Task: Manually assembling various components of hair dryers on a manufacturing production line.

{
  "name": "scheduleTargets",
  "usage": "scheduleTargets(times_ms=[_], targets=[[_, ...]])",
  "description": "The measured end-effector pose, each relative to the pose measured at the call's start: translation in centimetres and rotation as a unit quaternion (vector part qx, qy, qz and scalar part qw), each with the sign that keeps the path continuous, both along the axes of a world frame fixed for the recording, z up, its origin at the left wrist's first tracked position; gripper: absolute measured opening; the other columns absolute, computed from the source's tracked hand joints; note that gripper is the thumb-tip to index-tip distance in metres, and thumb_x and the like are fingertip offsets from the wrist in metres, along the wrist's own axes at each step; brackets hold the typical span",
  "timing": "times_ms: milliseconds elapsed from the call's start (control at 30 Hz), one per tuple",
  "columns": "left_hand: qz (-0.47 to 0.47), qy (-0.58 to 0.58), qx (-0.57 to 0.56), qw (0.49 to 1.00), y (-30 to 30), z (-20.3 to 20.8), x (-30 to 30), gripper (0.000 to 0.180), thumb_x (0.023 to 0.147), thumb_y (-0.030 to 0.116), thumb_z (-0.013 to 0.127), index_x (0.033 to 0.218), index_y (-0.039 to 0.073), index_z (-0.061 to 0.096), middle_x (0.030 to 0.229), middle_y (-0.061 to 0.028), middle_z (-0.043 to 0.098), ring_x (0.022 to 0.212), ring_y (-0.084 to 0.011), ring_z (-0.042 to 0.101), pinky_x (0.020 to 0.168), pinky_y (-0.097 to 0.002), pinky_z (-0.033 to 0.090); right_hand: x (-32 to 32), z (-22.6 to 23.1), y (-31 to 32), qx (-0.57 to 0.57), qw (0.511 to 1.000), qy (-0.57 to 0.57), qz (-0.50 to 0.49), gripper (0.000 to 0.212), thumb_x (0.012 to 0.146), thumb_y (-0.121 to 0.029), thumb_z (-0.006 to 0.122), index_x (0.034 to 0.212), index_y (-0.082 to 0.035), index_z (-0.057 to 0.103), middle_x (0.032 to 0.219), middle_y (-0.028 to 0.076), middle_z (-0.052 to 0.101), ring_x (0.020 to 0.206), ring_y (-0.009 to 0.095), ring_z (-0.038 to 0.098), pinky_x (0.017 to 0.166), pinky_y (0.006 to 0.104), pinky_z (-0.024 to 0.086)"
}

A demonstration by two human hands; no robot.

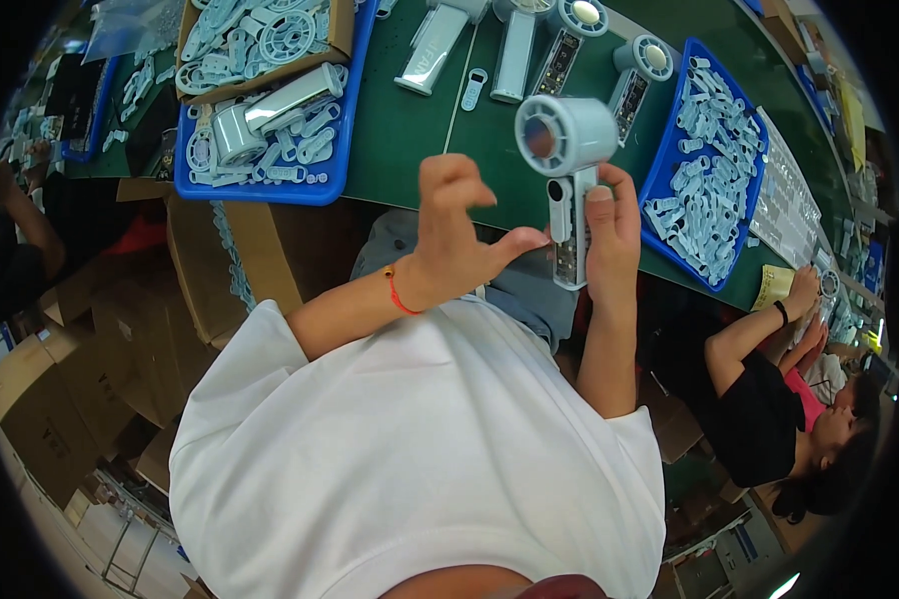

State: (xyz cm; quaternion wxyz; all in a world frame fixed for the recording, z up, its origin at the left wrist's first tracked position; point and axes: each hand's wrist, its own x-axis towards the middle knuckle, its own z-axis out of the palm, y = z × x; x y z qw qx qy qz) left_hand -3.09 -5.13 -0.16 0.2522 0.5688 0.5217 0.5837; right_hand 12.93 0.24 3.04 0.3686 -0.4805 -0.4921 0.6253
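My right hand is wrapped round the handle of a pale blue handheld fan, which stands upright with its round head on top. Circuit parts show in the open front of the handle. A slim oblong button cover lies against the handle's upper part. My left hand, a red string on its wrist, is beside the fan with nothing in its grasp. Its fingers are bent and apart, while the outstretched thumb reaches the handle's edge; whether it presses there I cannot tell.
Several more fans lie along the green table, near a loose oblong cover. Blue trays of small parts stand left and right. A cardboard box rests on the left tray. Co-workers sit at right.
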Motion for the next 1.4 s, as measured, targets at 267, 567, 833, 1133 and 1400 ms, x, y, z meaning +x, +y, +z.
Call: scheduleTargets(times_ms=[267,567,833,1133,1400], targets=[[-0.145,0.452,0.037,0.879,2.7,-0.3,-1.1,0.065,0.056,0.026,0.077,0.116,0.014,0.053,0.107,-0.0061,0.053,0.11,-0.027,0.045,0.099,-0.0513,0.028,-0.1,-2.6,3.0,0.382,0.812,-0.35,0.268,0.034,0.075,-0.016,0.066,0.107,-0.003,0.059,0.093,0.01,0.062,0.088,0.028,0.057,0.073,0.0337,0.046],[-0.066,0.506,0.068,0.857,4.4,-0.5,-1.5,0.041,0.063,0.035,0.075,0.092,0.01,0.062,0.083,-0.0032,0.057,0.092,-0.0234,0.053,0.089,-0.0494,0.038,1.2,-5.2,0.1,0.392,0.849,-0.332,0.122,0.043,0.075,-0.009,0.064,0.117,-0.004,0.054,0.119,0.012,0.054,0.108,0.03,0.05,0.091,0.038,0.04],[-0.096,0.52,0.066,0.846,4.8,-1.5,-1.4,0.038,0.068,0.038,0.071,0.088,0.009,0.06,0.08,-0.0031,0.058,0.085,-0.0223,0.054,0.081,-0.043,0.041,1.1,-6.9,0.3,0.431,0.851,-0.286,0.088,0.041,0.075,-0.005,0.063,0.115,-0.002,0.054,0.113,0.014,0.055,0.106,0.031,0.05,0.091,0.0384,0.041],[-0.099,0.519,0.067,0.847,4.8,-1.4,-1.5,0.038,0.068,0.039,0.07,0.088,0.008,0.06,0.078,-0.0028,0.059,0.082,-0.0208,0.053,0.072,-0.0372,0.04,1.1,-6.6,0.7,0.468,0.83,-0.293,0.082,0.044,0.072,-0.007,0.066,0.113,-0.002,0.054,0.109,0.012,0.055,0.099,0.032,0.051,0.085,0.04,0.043],[-0.107,0.541,0.084,0.83,5.0,-0.9,-1.5,0.042,0.067,0.037,0.071,0.093,0.006,0.058,0.082,-0.004,0.058,0.086,-0.0207,0.052,0.079,-0.0381,0.04,1.3,-7.2,0.6,0.459,0.827,-0.307,0.101,0.055,0.066,-0.003,0.069,0.118,-0.003,0.051,0.115,0.013,0.053,0.105,0.032,0.05,0.09,0.0392,0.041]])
